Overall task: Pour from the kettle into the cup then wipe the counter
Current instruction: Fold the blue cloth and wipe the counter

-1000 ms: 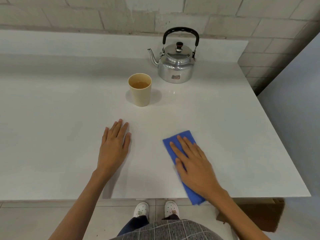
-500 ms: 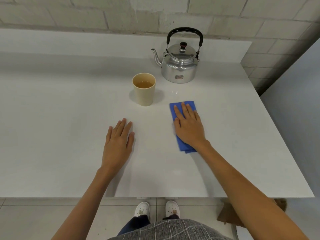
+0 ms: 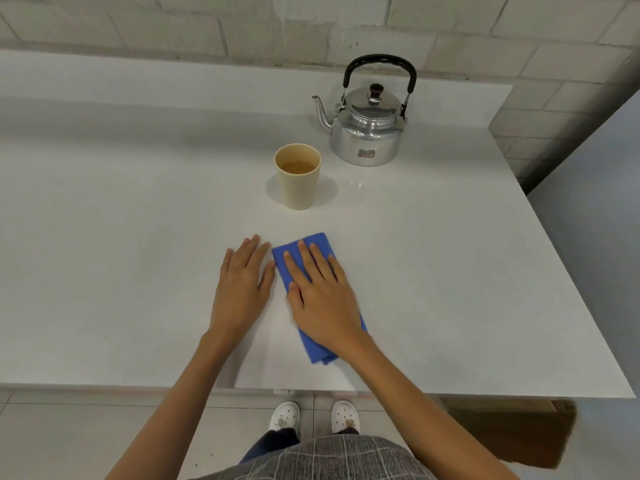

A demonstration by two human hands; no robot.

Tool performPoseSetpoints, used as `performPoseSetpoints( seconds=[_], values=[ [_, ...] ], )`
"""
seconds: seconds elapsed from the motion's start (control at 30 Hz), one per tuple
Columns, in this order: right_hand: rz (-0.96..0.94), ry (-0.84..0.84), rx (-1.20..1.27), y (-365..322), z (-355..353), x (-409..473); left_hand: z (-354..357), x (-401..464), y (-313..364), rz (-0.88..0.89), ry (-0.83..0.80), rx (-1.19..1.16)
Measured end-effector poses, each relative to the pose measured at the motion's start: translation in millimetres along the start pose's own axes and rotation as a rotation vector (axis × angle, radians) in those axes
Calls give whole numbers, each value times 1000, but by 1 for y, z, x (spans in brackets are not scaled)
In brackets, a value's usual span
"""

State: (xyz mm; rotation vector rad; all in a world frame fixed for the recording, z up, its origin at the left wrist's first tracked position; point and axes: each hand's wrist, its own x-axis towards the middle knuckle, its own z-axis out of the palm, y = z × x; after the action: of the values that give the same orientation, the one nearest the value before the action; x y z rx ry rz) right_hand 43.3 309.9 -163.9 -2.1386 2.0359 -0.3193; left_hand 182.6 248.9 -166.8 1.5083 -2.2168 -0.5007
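Note:
A silver kettle [image 3: 367, 133] with a black handle stands upright at the back right of the white counter [image 3: 121, 254]. In front of it, to the left, a beige cup [image 3: 298, 183] holds brownish liquid. My right hand [image 3: 320, 296] lies flat with spread fingers on a folded blue cloth [image 3: 287, 265], pressing it onto the counter near the front edge. My left hand [image 3: 242, 289] rests flat and empty on the counter, its side almost touching the cloth.
A pale brick wall runs behind the counter's raised back ledge [image 3: 207, 81]. The counter ends at the right by a grey wall [image 3: 595, 220]. A brown box [image 3: 519, 431] sits on the floor under the front right corner.
My right hand has slid the blue cloth back toward me and to the left, from beside the cup to right next to my left hand. The left hand has stayed flat.

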Motion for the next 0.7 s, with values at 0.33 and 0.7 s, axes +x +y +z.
performPoseSetpoints(
  seconds=[0.33, 0.7],
  values=[
    [-48, -50, 14, 54, -15, -34, -8, -4, 1, 3, 6, -76],
    [154, 40, 52, -51, 19, 67, -34, -36, -15, -129, 100, -171]
  ],
)
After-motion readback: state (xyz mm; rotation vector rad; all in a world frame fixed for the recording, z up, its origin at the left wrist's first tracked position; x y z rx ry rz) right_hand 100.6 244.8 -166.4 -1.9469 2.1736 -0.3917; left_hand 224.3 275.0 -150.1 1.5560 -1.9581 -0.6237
